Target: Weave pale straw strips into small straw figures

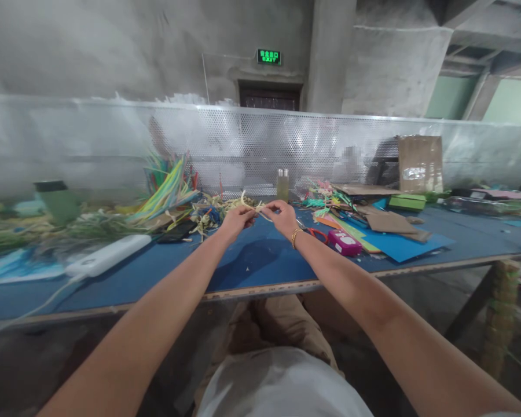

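Over the middle of the blue tabletop, my two hands meet around a thin pale straw-coloured strand. My left hand pinches one part of it, fingers closed. Close by on the right, my right hand pinches the strand too, thumb and fingertips together. Loose ends stick up between and behind the hands. Just beyond lies a tangled heap of similar dry strands. Near my right wrist are red-handled scissors and a purple box.
On the left are a white power strip with a cord, a green bottle and a bundle of coloured pipe cleaners. Blue sheet and cardboard pieces lie right. A clear bottle stands before the perforated metal panel.
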`<state>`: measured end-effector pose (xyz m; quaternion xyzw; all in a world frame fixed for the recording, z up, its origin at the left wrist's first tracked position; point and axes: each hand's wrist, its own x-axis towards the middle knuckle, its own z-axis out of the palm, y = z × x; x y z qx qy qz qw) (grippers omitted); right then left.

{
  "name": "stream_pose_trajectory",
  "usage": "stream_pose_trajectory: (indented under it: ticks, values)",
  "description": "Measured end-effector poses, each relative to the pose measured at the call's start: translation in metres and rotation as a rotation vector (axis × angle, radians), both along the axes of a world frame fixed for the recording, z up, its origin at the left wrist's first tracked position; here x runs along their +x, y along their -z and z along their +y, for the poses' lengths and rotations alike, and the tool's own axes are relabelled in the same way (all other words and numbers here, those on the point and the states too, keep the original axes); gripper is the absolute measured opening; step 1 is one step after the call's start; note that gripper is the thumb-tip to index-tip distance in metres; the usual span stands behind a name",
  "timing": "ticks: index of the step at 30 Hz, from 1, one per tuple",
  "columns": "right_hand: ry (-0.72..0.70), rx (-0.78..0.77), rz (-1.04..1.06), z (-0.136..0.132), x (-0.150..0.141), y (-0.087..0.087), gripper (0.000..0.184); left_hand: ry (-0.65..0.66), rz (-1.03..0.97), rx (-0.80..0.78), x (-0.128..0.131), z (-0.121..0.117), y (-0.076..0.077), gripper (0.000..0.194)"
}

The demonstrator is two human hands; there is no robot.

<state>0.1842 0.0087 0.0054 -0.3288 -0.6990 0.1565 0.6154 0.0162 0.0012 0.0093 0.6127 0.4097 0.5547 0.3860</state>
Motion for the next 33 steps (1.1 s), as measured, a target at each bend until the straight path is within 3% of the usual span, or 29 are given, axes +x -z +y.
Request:
stream_pose_trajectory:
  ticks: [6,17,26,30,33]
  values:
    - [-0.047,-0.151,0.193,0.0029,-0.0017,0.0007,0.02,0.064,0.002,-0.007,0.0027,-0.0034,-0.0003,0.024]
    - [-0.127,-0.244,0.295,0.0065,-0.002,0.0009,0.023,0.123,0.064,-0.026,0.0025,-0.0046,-0.0013,0.032]
    - [-0.228,-0.287,0.279,0.0045,-0.0022,-0.0011,0.027,0.104,0.156,0.005,0.0015,-0.0028,-0.003,0.027]
    - [-0.201,-0.281,0.253,0.0055,-0.0019,-0.0015,0.021,0.052,0.202,0.058,0.0003,-0.0019,-0.0049,0.02]
    - [-0.19,-0.28,0.242,0.0093,-0.0011,-0.0002,0.018,0.019,0.253,0.116,-0.0002,-0.0034,-0.0067,0.027]
